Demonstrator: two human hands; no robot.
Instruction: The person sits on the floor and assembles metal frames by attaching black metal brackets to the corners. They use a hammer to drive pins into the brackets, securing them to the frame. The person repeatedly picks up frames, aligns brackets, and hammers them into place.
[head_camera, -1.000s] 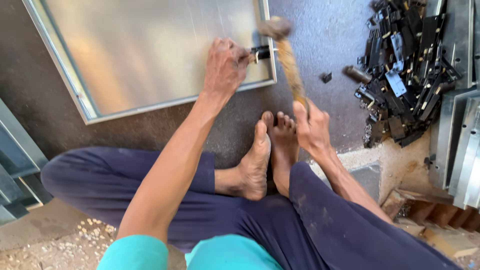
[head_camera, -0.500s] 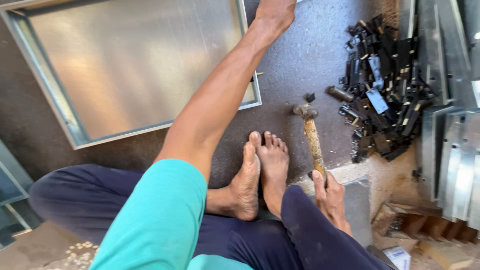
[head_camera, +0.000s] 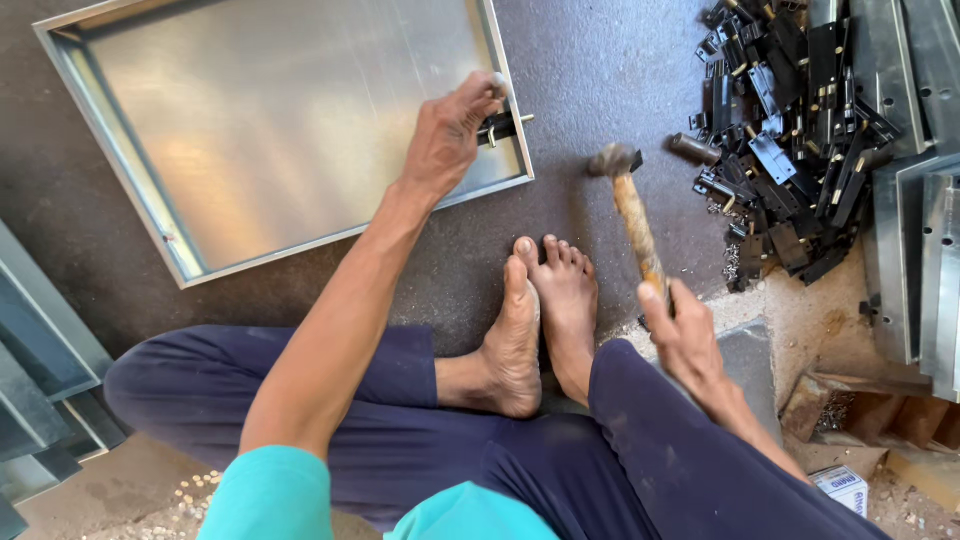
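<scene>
I sit cross-legged on a dark floor. A shallow sheet-metal tray (head_camera: 130, 160) lies in front of me. My left hand (head_camera: 450, 130) rests on its right rim, fingers pinching a small black latch part (head_camera: 503, 126) at that edge. My right hand (head_camera: 683, 335) grips the wooden handle of a hammer (head_camera: 632, 215). The hammer head (head_camera: 614, 160) hangs just right of the tray, above the floor, apart from the latch.
A heap of black metal hinges and latches (head_camera: 790, 130) lies at the upper right. Grey metal sheets (head_camera: 920, 200) are stacked at the right edge, more grey panels (head_camera: 40, 370) at the left. My bare feet (head_camera: 540, 320) lie below the tray. A small box (head_camera: 845, 490) sits bottom right.
My left arm reached far past the tray half a second ago, then came back to the tray's right rim with a latch part. The hammer dropped from its raised position and moved right.
</scene>
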